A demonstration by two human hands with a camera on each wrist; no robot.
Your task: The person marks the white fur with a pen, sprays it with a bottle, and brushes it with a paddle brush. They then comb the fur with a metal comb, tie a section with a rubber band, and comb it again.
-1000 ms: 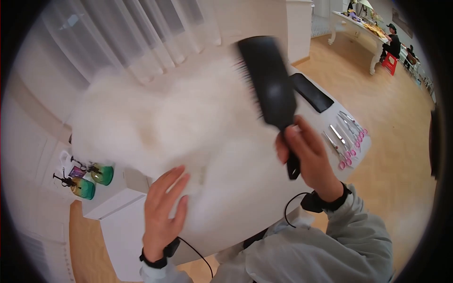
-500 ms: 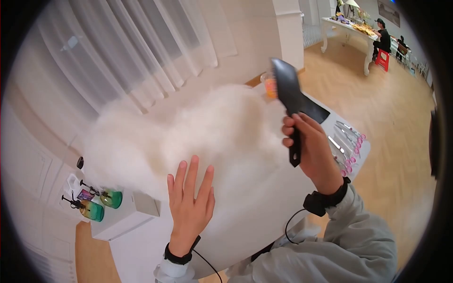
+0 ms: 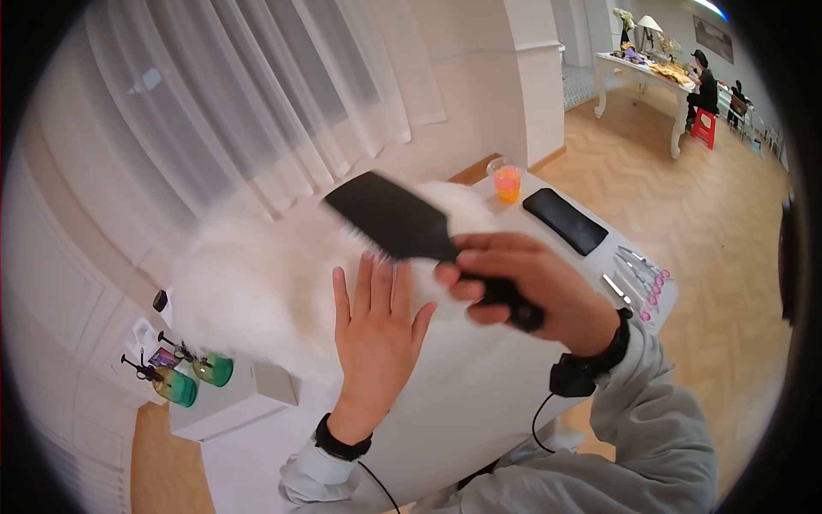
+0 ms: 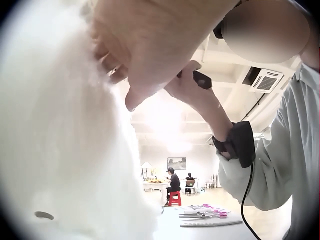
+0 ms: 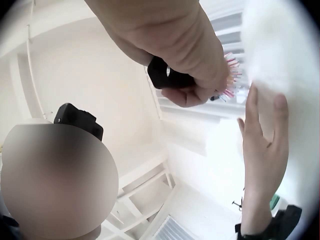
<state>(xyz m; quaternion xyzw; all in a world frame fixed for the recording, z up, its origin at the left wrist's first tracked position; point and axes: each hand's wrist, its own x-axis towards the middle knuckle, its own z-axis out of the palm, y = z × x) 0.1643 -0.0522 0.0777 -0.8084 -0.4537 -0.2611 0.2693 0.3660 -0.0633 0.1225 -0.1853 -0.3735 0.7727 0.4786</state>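
Note:
A fluffy white furry mass (image 3: 257, 274) lies on the white table (image 3: 462, 377). My left hand (image 3: 372, 334) rests on the fur with its fingers straight and spread; in the left wrist view its fingertips meet the fur. My right hand (image 3: 548, 291) grips the handle of a black paddle brush (image 3: 390, 214), its bristles facing down towards the fur just beyond the left fingertips. Pinkish bristles (image 5: 232, 75) show past the right hand (image 5: 185, 60) in the right wrist view. Whether they touch the fur I cannot tell.
A cup with orange contents (image 3: 507, 184), a black case (image 3: 565, 221) and pink-handled scissors (image 3: 642, 283) lie at the table's right. Green spray bottles (image 3: 175, 387) stand on a white box (image 3: 235, 407) at left. A person (image 3: 704, 86) sits in the far background.
The right hand has swung the brush left from beside the scissors to over the fur. My left hand has moved right and a little forward. The orange cup has come into full view.

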